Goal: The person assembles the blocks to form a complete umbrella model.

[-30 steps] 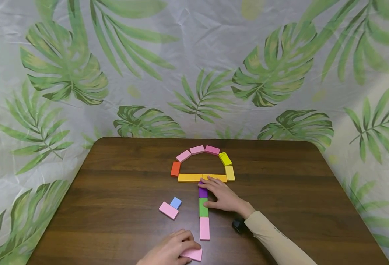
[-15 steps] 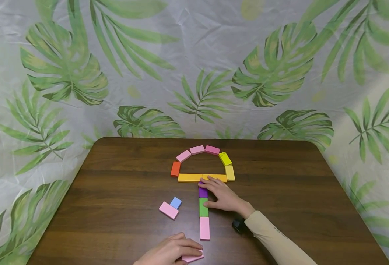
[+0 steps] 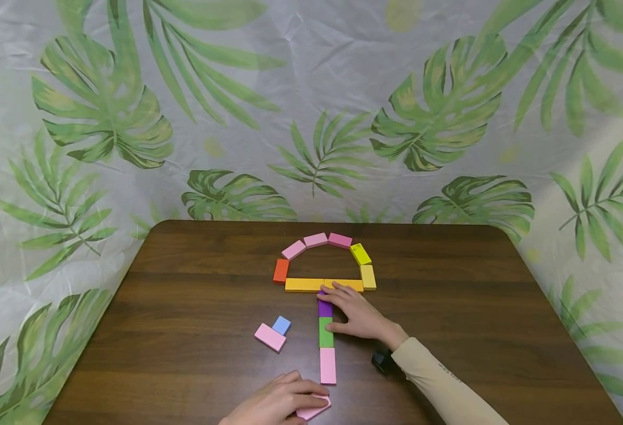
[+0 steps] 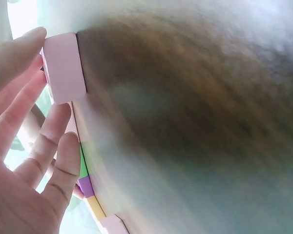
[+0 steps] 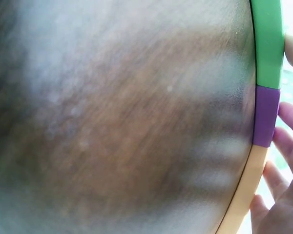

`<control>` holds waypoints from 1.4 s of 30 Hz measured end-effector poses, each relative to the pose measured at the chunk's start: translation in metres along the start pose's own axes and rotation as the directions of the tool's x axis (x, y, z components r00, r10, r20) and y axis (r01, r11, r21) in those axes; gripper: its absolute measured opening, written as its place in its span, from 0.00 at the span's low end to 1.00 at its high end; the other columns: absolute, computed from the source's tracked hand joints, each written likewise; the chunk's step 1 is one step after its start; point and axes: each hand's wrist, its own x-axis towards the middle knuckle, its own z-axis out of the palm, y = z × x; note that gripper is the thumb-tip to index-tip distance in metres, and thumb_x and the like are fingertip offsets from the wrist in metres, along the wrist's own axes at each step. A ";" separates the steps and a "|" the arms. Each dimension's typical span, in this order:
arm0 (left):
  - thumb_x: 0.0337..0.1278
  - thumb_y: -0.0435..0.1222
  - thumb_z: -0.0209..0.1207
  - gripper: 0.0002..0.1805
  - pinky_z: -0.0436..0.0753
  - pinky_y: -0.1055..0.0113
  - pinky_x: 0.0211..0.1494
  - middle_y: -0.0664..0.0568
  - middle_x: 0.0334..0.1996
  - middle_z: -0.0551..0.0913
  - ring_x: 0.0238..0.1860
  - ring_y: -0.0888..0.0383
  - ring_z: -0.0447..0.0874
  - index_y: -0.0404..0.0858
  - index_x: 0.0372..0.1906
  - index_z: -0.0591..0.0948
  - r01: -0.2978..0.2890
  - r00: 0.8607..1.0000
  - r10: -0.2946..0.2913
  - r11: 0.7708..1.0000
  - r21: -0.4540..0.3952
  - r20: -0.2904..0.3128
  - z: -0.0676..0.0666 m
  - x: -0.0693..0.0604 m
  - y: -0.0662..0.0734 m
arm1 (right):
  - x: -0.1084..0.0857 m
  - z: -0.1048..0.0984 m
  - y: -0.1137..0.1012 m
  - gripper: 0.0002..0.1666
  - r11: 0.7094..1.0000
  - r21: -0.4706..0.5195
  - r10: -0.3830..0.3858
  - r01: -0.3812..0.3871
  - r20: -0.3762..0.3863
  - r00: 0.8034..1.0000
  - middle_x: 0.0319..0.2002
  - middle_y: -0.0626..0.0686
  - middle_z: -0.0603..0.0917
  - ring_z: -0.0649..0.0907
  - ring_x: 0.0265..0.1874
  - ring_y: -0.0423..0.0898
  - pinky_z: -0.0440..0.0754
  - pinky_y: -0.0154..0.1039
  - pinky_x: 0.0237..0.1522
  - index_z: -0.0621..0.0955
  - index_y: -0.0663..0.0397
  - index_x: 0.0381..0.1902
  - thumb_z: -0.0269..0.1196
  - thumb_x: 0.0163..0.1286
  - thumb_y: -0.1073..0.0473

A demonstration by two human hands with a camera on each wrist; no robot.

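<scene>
My left hand (image 3: 276,399) holds a pink block (image 3: 314,408) near the table's front edge, thumb and fingers at its sides. In the left wrist view that pink block (image 4: 65,68) sits at the fingertips. Just beyond it a column runs away from me: a pink block (image 3: 328,366), a green block (image 3: 325,337) and a purple block (image 3: 325,309). It meets a row of two orange blocks (image 3: 304,285). My right hand (image 3: 361,314) rests with spread fingers on the column's far end, its fingertips touching the orange and purple blocks, its thumb at the green one.
An arch of several blocks curves behind the orange row, from a red block (image 3: 281,271) to a pale yellow block (image 3: 367,277). Left of the column lie a pink block (image 3: 270,337) and a small blue block (image 3: 282,325). A patterned cloth (image 3: 311,118) hangs behind the table (image 3: 184,330).
My left hand has turned the pink block and shifted it slightly right, towards the column's near end. The right hand has stayed in place.
</scene>
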 end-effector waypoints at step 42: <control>0.55 0.42 0.63 0.28 0.66 0.76 0.51 0.63 0.60 0.75 0.45 0.67 0.66 0.43 0.63 0.76 0.097 0.992 -0.097 0.995 -0.010 -0.086 0.004 -0.005 0.000 | 0.000 -0.001 -0.001 0.40 1.000 -0.001 -0.021 0.021 -0.011 1.000 0.71 0.55 0.62 0.55 0.71 0.58 0.51 0.60 0.67 0.67 0.52 0.69 0.62 0.65 0.42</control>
